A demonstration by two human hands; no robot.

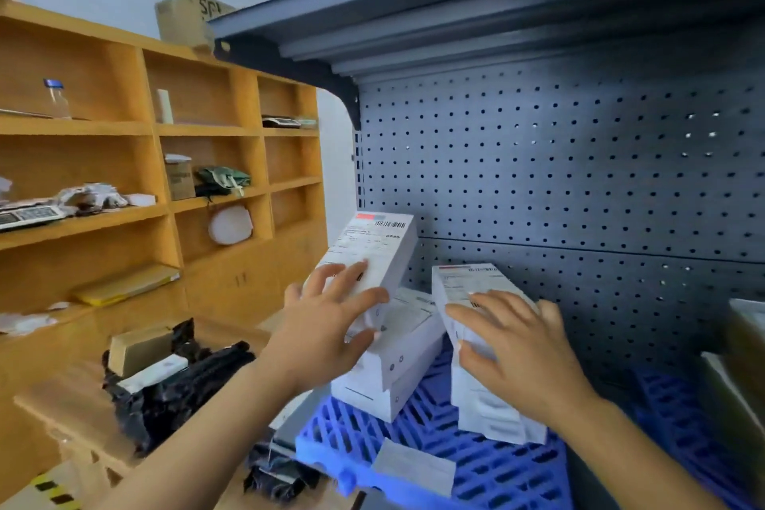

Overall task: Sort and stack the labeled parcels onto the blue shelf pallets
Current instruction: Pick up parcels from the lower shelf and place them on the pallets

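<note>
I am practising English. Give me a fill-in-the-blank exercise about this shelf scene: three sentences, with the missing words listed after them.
1. The pallet under the white parcels is ____.
2. The left hand holds the tilted top parcel, whose label carries a black ____.
3. The right hand grips another labelled parcel in front of a panel full of round ____.
Missing words: blue; barcode; holes.

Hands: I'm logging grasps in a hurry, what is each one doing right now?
Left hand: grips the tilted parcel, fingers on top, thumb at its near end.
Right hand: grips the right parcel, fingers round its left edge.
</note>
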